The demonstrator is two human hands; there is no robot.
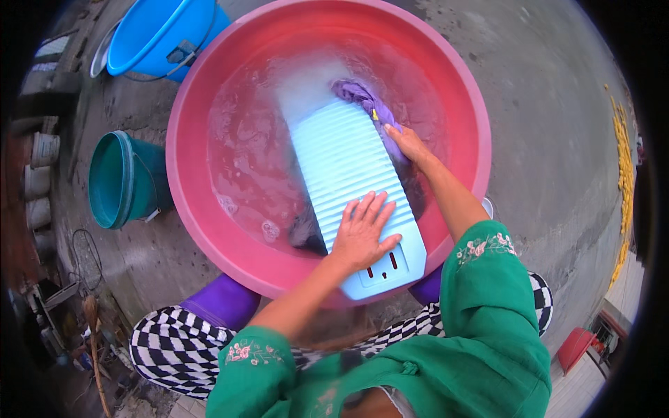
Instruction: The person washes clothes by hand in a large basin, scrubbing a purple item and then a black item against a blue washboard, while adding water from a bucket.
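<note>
A light blue ridged washboard [346, 157] slants into a large red-pink basin [468, 90] of cloudy water, its far end under the surface and its near end on the basin's rim. My left hand [364, 233] lies flat on the lower ridges, fingers spread. At the board's right edge, my right hand [410, 144] grips a wet purple cloth [364, 97], which trails over the upper ridges and has a small yellow spot. Some dark cloth [306, 230] shows in the water to the board's left.
Left of the basin stand a blue bucket [157, 35] and a teal bucket [125, 180] with a wire handle. A heap of yellow material [622, 188] lies along the far right. A red object [575, 350] sits at the lower right. My knees are close to the basin's near side.
</note>
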